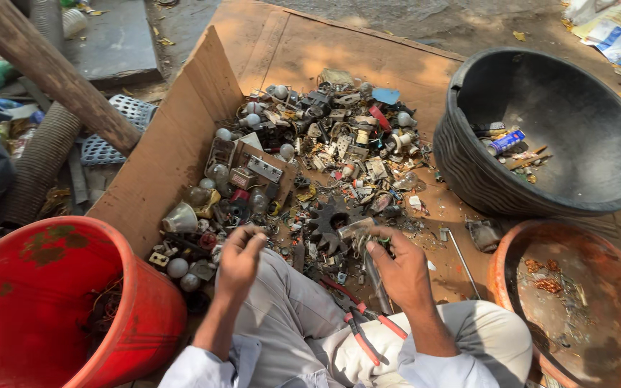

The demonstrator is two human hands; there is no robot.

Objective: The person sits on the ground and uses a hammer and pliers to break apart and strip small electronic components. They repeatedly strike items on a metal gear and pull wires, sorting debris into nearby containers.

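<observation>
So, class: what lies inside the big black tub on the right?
Inside the black tub lie a few scraps near its left wall: a small blue cylinder and thin brownish bits. The rest of the floor looks bare; the near rim hides the closest part.

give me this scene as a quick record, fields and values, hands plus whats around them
left hand: raised over the scrap, fingers curled; what it pinches is too small to tell
right hand: grips a small metal piece near the black gear
scrap pile: bulbs, switches and metal bits on cardboard sheet
pliers: red handles, lying on the lap
red bucket: by the left side
black tub: far right, a few items inside
rusty bowl: near right, some scraps
</observation>
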